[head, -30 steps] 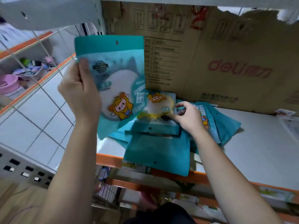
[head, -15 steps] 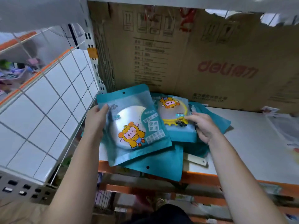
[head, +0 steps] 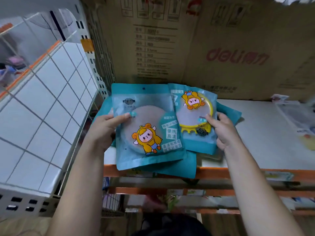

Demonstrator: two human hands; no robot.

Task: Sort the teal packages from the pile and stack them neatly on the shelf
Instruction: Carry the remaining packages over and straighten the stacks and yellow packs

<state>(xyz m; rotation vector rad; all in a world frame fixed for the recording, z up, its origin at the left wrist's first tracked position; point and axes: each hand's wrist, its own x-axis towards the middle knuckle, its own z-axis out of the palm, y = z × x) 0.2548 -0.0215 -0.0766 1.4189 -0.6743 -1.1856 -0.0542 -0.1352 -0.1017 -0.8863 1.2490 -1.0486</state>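
While the left grip (head: 104, 132) pinches the left edge of the front teal package (head: 148, 130), thumb on top, the right grip (head: 223, 132) curls round the right edge of the yellow-ring teal package (head: 194, 114), which the first overlaps. Both lie on the teal pile (head: 179, 166), whose lower corners overhang the orange front edge of the shelf (head: 255, 133). A cardboard box (head: 187, 48) stands close behind. White shelf surface runs on rightward, and a wire grid panel (head: 42, 99) bounds the left.

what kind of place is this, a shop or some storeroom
Probably a shop stockroom or warehouse: a metal shelf with orange beams, a large printed cardboard carton stored at its back, and teal packages in retail wrapping piled on it.
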